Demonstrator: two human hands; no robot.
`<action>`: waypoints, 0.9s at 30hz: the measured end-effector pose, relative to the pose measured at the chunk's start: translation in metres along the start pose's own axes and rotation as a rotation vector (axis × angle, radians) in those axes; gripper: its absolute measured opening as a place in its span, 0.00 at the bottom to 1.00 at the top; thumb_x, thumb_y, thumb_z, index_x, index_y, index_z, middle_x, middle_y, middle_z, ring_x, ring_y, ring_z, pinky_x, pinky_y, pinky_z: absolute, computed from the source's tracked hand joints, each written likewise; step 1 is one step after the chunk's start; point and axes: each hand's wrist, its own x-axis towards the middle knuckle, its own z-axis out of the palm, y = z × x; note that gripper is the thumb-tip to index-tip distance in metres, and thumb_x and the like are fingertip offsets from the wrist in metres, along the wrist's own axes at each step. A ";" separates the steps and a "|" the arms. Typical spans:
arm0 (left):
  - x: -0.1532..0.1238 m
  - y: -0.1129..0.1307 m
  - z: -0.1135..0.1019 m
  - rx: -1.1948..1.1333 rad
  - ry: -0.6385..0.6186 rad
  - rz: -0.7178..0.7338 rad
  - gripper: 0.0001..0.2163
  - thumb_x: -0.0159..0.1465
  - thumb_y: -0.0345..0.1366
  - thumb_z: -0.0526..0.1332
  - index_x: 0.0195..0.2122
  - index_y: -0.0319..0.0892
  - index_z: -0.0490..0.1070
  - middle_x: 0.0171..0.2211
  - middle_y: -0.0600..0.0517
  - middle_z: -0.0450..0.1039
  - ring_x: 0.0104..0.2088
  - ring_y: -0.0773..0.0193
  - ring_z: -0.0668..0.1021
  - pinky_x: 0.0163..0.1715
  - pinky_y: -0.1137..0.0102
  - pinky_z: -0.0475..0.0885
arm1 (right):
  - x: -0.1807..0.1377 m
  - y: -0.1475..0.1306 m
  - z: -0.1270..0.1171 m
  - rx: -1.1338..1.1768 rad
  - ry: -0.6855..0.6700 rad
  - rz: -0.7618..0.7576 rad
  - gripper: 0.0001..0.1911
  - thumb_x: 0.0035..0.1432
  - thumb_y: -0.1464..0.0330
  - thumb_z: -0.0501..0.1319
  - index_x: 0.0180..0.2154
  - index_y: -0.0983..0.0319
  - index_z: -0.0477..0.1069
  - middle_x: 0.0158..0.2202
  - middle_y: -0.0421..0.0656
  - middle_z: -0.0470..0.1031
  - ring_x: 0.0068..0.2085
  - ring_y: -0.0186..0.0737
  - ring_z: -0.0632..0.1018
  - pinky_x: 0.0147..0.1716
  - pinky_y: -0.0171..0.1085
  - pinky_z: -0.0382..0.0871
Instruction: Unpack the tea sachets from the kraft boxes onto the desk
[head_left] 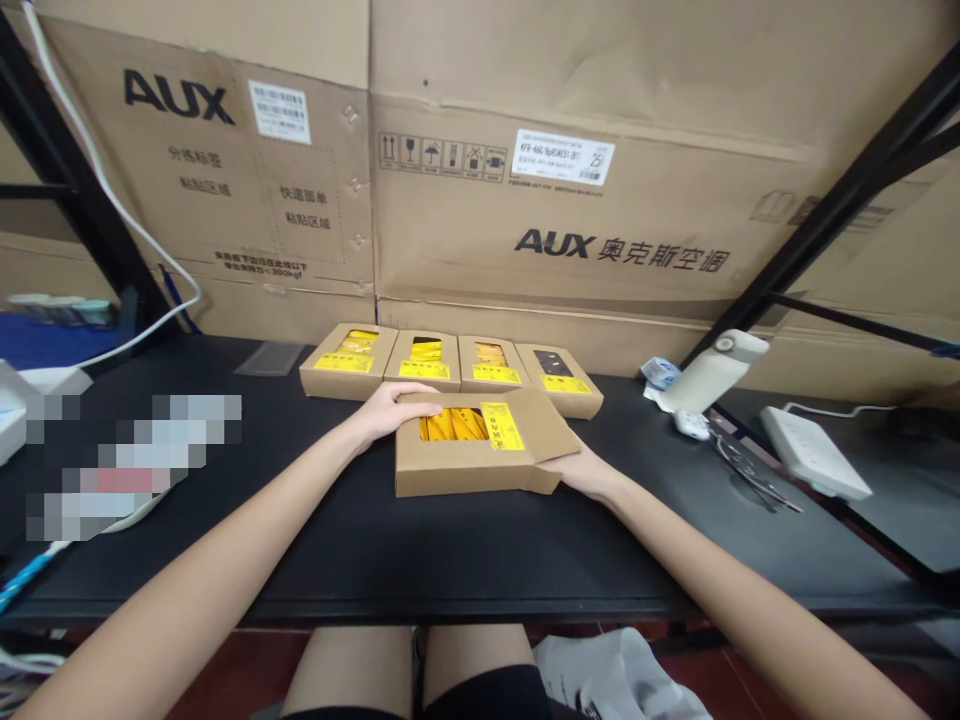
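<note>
Forearms (240,545), windowed box (472,472), four boxes (481,375) behind

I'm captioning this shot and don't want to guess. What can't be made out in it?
All in the head view:
- Right hand: partly covered by the end of the held box.
- Yellow contents: mostly hidden by the cardboard around the window.
- Yellow label on that box: print too small to read.
- Item at left: blurred by pixel blocks.
- White bag: cut off by the bottom edge.

Black tabletop (480,555): four windowed cartons (469,364) side by side toward back; pale bottle (705,374) right; clear flat sheet (265,359) left.
</note>
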 end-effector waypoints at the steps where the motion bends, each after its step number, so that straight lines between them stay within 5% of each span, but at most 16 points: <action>1: -0.001 0.001 0.000 0.000 -0.002 -0.005 0.20 0.46 0.44 0.71 0.40 0.45 0.77 0.49 0.49 0.76 0.51 0.54 0.75 0.53 0.62 0.68 | 0.000 0.000 -0.001 0.000 -0.012 0.003 0.49 0.28 0.66 0.76 0.56 0.58 0.63 0.56 0.51 0.69 0.58 0.56 0.70 0.57 0.53 0.64; 17: 0.002 0.002 -0.002 -0.020 -0.062 -0.044 0.22 0.45 0.45 0.72 0.41 0.45 0.77 0.48 0.48 0.76 0.51 0.53 0.75 0.54 0.59 0.67 | -0.001 -0.011 -0.023 -0.060 -0.263 -0.033 0.41 0.34 0.63 0.74 0.52 0.58 0.63 0.55 0.49 0.70 0.56 0.53 0.71 0.55 0.50 0.67; 23: 0.002 0.001 -0.004 -0.033 -0.075 -0.052 0.23 0.44 0.45 0.73 0.42 0.43 0.77 0.48 0.47 0.77 0.51 0.51 0.75 0.53 0.59 0.67 | -0.002 -0.022 -0.029 -0.138 -0.456 0.046 0.33 0.36 0.64 0.73 0.46 0.62 0.66 0.40 0.46 0.77 0.39 0.45 0.78 0.38 0.44 0.75; 27: 0.003 0.000 -0.004 -0.019 -0.065 -0.048 0.24 0.44 0.46 0.73 0.42 0.44 0.77 0.47 0.48 0.77 0.51 0.51 0.75 0.53 0.59 0.67 | -0.001 -0.022 -0.024 -0.113 -0.301 -0.004 0.33 0.33 0.66 0.74 0.44 0.62 0.68 0.46 0.46 0.76 0.48 0.47 0.75 0.46 0.43 0.73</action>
